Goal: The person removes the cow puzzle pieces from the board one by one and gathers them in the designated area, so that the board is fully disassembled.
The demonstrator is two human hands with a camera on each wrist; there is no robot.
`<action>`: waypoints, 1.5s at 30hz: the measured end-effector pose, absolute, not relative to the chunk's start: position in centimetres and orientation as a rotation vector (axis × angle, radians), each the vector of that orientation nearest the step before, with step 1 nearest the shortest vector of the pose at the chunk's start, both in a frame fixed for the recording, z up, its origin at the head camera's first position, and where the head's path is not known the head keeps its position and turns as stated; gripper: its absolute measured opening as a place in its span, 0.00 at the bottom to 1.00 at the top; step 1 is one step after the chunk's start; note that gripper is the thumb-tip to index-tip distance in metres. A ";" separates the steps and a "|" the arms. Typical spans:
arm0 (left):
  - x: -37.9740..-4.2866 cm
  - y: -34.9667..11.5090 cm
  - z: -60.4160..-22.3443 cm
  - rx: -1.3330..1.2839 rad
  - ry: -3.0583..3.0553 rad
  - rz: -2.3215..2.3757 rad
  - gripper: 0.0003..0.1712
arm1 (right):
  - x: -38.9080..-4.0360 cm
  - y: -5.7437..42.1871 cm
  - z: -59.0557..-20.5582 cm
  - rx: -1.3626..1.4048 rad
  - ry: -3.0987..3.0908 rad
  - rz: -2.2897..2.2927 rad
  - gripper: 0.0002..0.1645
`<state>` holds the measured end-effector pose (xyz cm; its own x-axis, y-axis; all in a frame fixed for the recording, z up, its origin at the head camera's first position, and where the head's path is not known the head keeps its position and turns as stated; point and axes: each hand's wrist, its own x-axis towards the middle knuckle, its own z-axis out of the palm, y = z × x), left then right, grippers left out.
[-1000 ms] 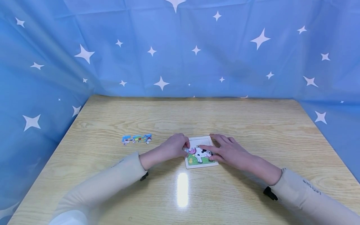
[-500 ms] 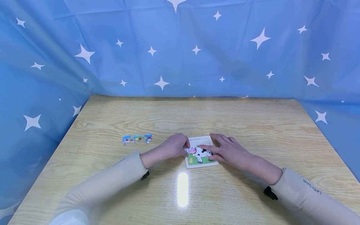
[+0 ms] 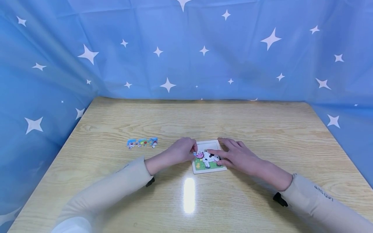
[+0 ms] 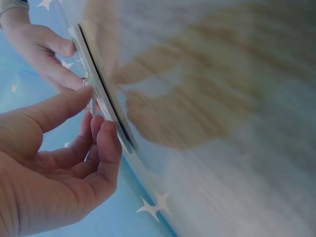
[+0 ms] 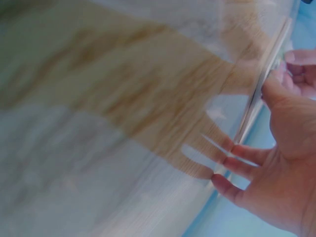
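Observation:
A square puzzle board (image 3: pixel 206 146) with a pale frame lies on the table; its lower part shows a cow (image 3: pixel 208 158) on green, while the upper part is pale and bare. At the board's left edge my left hand (image 3: pixel 182 150) pinches a puzzle piece (image 4: pixel 93 102), seen edge-on in the left wrist view between thumb and fingertips. The piece's picture is mostly hidden by the fingers. My right hand (image 3: pixel 240 157) rests over the board's right side with fingers spread. Its index finger touches the cow picture, and other fingertips (image 5: pixel 219 180) touch the table beyond the board.
Three loose puzzle pieces lie in a row left of the board: a blue one (image 3: pixel 131 143), a green and blue one (image 3: pixel 142 142) and one with a windmill-like shape (image 3: pixel 153 142). The wooden table (image 3: pixel 256 126) reflects a bright light. A blue star-patterned curtain (image 3: pixel 186 64) stands behind.

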<state>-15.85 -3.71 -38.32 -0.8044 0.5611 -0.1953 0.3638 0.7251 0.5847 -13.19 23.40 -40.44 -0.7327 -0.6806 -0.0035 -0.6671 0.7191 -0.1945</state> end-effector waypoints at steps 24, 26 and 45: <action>-15.7 -4.7 -37.9 0.771 2.483 0.955 0.05 | -13.2 23.4 -40.4 -1.114 2.849 -0.269 0.32; -15.6 -4.7 -37.9 0.770 2.480 0.968 0.05 | -13.3 23.4 -40.3 -1.119 2.851 -0.264 0.32; -15.8 -5.9 -37.1 0.700 2.511 1.014 0.05 | -13.1 23.2 -40.2 -1.096 2.831 -0.284 0.32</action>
